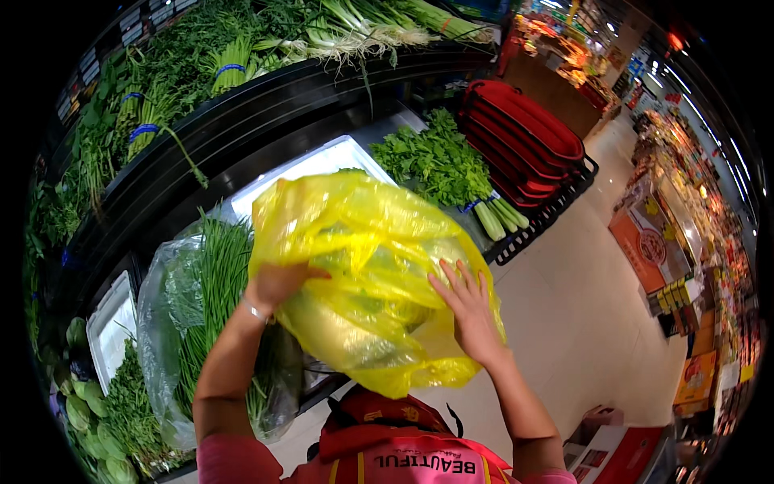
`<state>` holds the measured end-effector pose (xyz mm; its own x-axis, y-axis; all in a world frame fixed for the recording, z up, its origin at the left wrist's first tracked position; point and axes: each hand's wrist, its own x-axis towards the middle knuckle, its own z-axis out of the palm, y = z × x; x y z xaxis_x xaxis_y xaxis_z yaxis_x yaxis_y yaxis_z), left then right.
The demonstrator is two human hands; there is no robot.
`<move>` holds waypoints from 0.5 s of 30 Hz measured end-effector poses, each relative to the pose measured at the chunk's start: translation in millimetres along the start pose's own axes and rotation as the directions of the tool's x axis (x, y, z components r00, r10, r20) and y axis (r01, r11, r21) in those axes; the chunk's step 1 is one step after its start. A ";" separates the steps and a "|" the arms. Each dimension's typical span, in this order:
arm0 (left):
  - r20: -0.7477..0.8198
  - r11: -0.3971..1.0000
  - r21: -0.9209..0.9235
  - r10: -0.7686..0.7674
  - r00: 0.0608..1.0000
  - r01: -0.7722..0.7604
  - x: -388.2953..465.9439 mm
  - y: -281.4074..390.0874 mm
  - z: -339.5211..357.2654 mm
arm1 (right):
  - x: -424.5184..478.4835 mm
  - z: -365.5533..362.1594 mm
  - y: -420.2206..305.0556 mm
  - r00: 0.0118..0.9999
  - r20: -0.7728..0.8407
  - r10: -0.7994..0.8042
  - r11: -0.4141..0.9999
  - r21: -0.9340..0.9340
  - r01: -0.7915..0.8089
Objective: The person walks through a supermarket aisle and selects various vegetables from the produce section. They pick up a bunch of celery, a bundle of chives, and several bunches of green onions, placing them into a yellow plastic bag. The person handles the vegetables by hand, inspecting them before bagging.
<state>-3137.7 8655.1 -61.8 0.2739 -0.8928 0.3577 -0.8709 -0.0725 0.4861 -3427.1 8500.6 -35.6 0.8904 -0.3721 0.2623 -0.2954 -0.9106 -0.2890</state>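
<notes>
A large translucent yellow plastic bag (363,242) is held up in front of my chest, over the edge of the display. Pale and green shapes show through it, too blurred to name. At the bag's left side my left hand (281,287) grips the plastic, its thumb across the front and the other fingers hidden. My right hand (471,308) presses on the right side with fingers spread, and the bag is held between both hands. Garlic chives (224,272) lie in a clear plastic bag (160,290) by my left forearm. Behind the yellow bag is a white foam tray (344,151), partly covered.
Celery (447,157) with a blue band lies at the back right, beside stacked red shopping baskets (520,133). A black shelf (254,109) bears bundled greens and spring onions (363,24). Cilantro-like greens (133,399) and green vegetables (91,399) lie left. Boxed goods (647,236) line the right.
</notes>
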 end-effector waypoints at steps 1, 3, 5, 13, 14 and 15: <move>0.028 0.989 0.147 0.005 1.000 -0.009 16.6 -15.9 1.1 | 20.5 -1.3 11.6 1.000 -0.012 -0.019 1.000 0.010 0.019; 0.321 0.890 0.416 -0.337 0.885 0.188 90.2 -10.8 -0.9 | 56.4 7.5 44.3 0.998 0.064 -0.007 1.000 0.003 0.007; 0.333 0.931 0.351 -0.220 0.917 0.096 134.7 -25.1 11.2 | 84.7 35.0 80.6 0.995 0.094 -0.021 0.997 0.081 0.013; 0.453 0.966 0.137 0.136 0.881 -0.219 76.6 -5.0 161.3 | 179.2 120.9 162.4 0.927 0.240 -0.288 0.935 0.278 0.219; 0.728 0.960 0.216 -0.038 0.684 -0.176 66.9 9.0 158.2 | 194.6 130.3 169.8 0.903 0.239 -0.357 0.929 0.196 0.315; 0.851 0.951 0.251 -0.128 0.510 -0.180 48.0 10.5 162.5 | 211.0 133.2 175.0 0.876 0.236 -0.421 0.907 0.110 0.406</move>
<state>-3200.0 8539.2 -169.2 -0.0958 -0.8242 -0.5582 -0.9801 -0.0197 0.1973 -3244.8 8286.7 -153.5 0.9860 0.1000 0.1336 0.1319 -0.9573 -0.2571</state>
